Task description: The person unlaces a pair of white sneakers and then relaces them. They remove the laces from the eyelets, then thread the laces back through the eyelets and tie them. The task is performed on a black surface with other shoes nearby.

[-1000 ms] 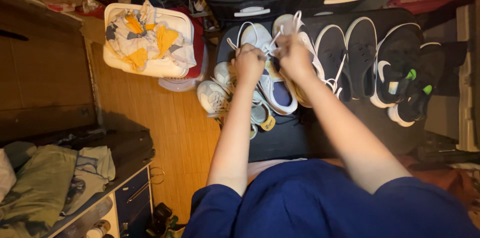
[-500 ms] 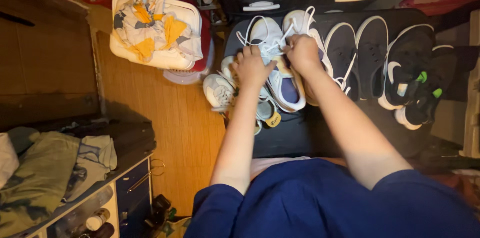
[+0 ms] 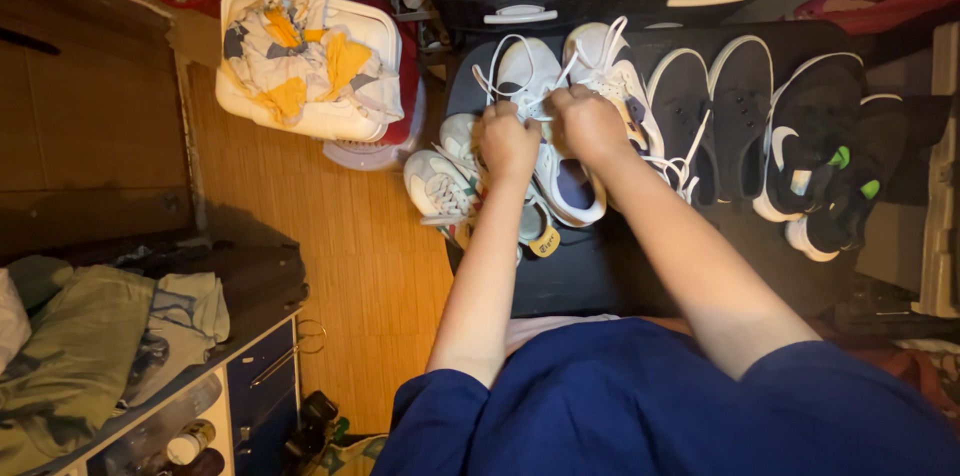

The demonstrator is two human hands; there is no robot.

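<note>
The white low-top sneaker with a blue insole lies on the black mat, at 12 o'clock from the person's lap. The left hand and right hand each have fingers clamped on its white laces. Dark sneakers stand at 3 o'clock. A white basket of cloths sits at 9 o'clock on the wooden floor.
</note>
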